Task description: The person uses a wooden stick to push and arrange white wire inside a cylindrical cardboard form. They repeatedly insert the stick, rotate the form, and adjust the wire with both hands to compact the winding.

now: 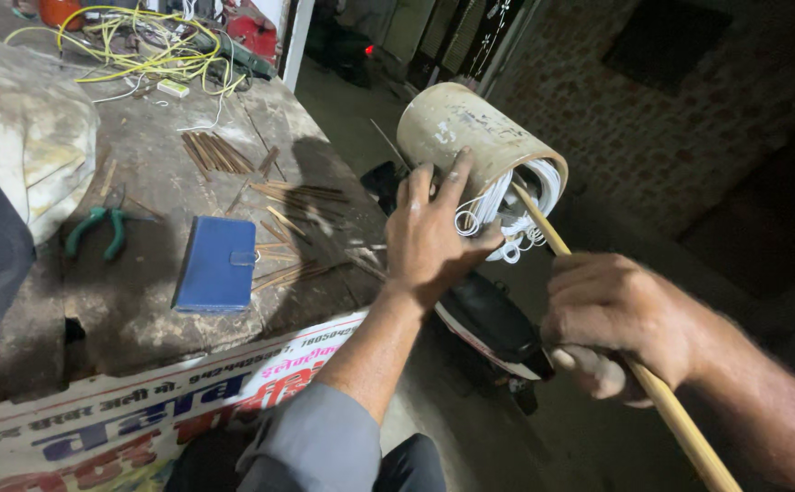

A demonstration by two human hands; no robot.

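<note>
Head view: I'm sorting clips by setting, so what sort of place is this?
Probably a small electrical repair or winding workshop: a worn workbench carries green-handled pliers, tangled yellow wire and thin wooden strips, while the hands work white wire inside a cylinder.

Your workbench [133,310] is worn, scarred wood with a printed banner [142,410] along its front edge. On it lie a blue wallet-like case [215,264], green-handled pliers [99,228], scattered thin wooden sticks [234,159], and tangled yellow wire [142,46] at the far end.
</note>
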